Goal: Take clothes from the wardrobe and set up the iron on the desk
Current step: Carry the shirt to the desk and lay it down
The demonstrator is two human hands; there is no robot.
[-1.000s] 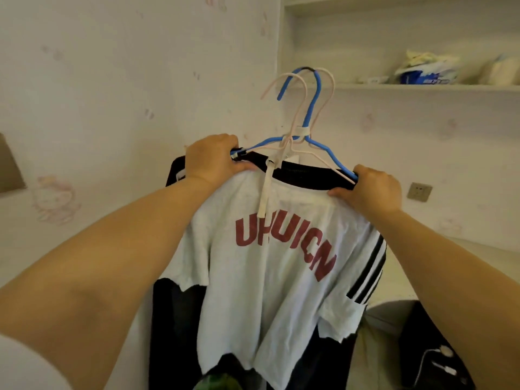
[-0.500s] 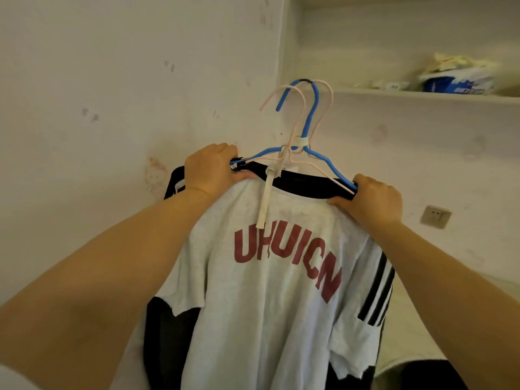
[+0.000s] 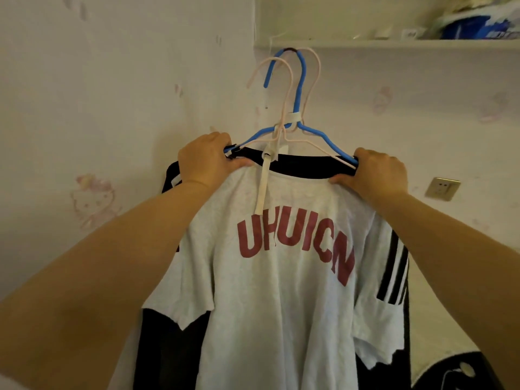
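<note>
Place: I take this for a home, most likely a bedroom.
Walls: I see pale wallpaper [image 3: 118, 88] printed with faint pink cartoon cats [image 3: 94, 199].
Clothes: a white T-shirt [image 3: 284, 277] on wire hangers [image 3: 302, 88].
Storage: a white shelf [image 3: 394, 44] holding a blue-and-white packet [image 3: 475, 25].
Fittings: a wall socket [image 3: 442, 188] at right.

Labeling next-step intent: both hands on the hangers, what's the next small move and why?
Probably lower the bundle toward the desk: left hand and right hand grip the blue hanger ends, its hook free in the air, white T-shirt hanging; no iron in view.
</note>
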